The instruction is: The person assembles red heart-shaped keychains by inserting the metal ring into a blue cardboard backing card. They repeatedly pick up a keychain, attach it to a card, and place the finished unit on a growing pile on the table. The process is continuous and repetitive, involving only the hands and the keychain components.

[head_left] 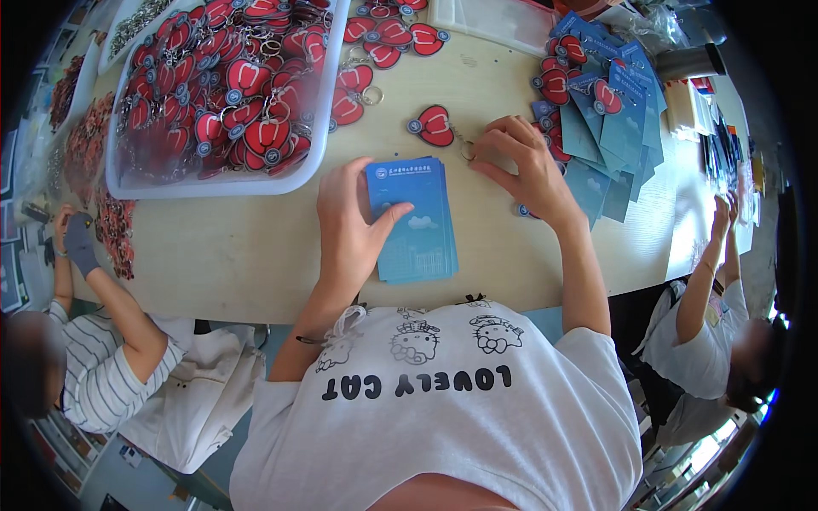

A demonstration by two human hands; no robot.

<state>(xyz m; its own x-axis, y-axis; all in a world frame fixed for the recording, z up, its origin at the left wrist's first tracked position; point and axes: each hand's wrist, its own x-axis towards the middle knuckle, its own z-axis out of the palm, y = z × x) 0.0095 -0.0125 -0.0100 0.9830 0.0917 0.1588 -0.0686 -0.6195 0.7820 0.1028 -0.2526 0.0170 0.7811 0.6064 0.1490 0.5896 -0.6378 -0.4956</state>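
My left hand (pixel 351 213) is closed on the left edge of a neat stack of blue cards (pixel 417 247), its thumb lying across the top card. The cards are printed with pale clouds and fade to teal at the bottom. Just beyond the stack's upper right corner, my right hand (pixel 530 175) has its fingertips at the metal ring of a keychain (pixel 436 126). This keychain has a red, heart-like charm with a small blue round tag, and lies on the table joined to the ring by a short chain.
A translucent plastic bin (pixel 221 189) heaped with similar red keychains stands at the left. Fanned blue cards (pixel 626 128) with keychains on some of them lie at the right. Loose keychains (pixel 392 34) sit by the bin. Co-workers' arms (pixel 136 315) reach in at both sides.
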